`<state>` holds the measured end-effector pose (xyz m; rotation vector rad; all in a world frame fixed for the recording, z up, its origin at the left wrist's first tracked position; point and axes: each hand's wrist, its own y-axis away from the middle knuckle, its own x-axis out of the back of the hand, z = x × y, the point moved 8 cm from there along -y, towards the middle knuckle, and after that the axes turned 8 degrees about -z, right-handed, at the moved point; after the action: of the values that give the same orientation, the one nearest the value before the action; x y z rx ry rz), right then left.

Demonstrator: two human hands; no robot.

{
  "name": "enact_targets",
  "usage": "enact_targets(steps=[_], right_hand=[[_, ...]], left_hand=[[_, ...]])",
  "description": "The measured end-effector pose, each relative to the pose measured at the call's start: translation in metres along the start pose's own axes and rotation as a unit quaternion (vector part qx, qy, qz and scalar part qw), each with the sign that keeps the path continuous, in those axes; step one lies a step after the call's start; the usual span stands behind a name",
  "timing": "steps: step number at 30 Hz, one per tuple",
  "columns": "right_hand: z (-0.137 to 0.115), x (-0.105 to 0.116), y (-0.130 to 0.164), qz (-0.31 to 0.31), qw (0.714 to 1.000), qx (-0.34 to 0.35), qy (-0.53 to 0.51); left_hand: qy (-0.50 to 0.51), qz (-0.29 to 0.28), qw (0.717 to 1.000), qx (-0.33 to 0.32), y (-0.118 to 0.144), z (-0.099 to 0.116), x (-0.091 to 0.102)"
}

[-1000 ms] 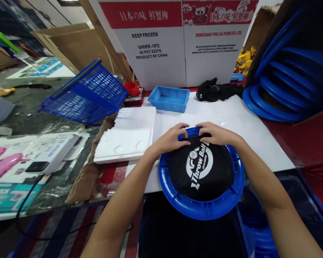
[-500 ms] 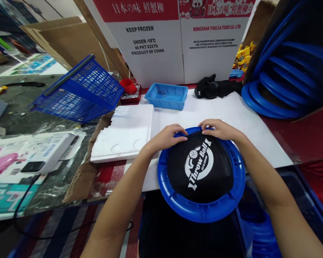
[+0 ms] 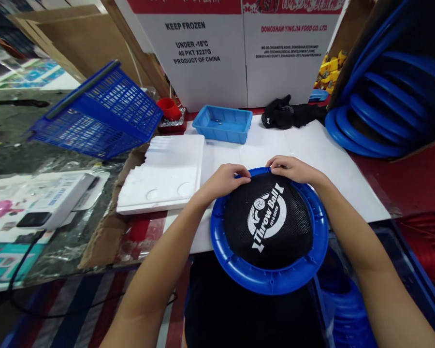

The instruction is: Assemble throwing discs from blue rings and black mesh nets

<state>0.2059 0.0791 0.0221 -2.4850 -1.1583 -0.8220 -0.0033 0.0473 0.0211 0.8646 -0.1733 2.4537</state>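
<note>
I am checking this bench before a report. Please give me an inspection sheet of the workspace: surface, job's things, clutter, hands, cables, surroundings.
Surface: white board on a red table, near edge overhung by the ring.
Job's things: blue ring with black mesh net printed "Throw Ball", lying flat.
Clutter: white foam tray, small blue tray, red cup, black cloth, tilted blue basket.
Hands: left hand and right hand both pinch the net's far edge at the ring.
Cables: black cable runs from a dark device at left off the table.
Surroundings: white cartons marked "KEEP FROZEN"; stacked blue rings at right.
</note>
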Motion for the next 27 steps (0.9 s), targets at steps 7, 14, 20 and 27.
enact_targets(steps=[7,14,20,27], right_hand=[[0.008,-0.002,0.0,-0.013,0.999,-0.028,0.016],[0.005,-0.004,0.001,-0.008,0.998,-0.027,0.051],[-0.001,-0.004,0.002,-0.003,0.998,-0.035,0.054],[-0.005,-0.002,0.003,-0.004,0.997,-0.037,0.066]], left_hand=[[0.07,0.018,0.996,0.045,0.0,-0.014,0.009],[0.069,-0.034,0.996,0.04,-0.002,-0.019,0.008],[0.034,-0.031,0.999,0.015,-0.003,-0.015,0.008],[-0.021,-0.055,0.998,-0.014,0.0,-0.006,0.007]])
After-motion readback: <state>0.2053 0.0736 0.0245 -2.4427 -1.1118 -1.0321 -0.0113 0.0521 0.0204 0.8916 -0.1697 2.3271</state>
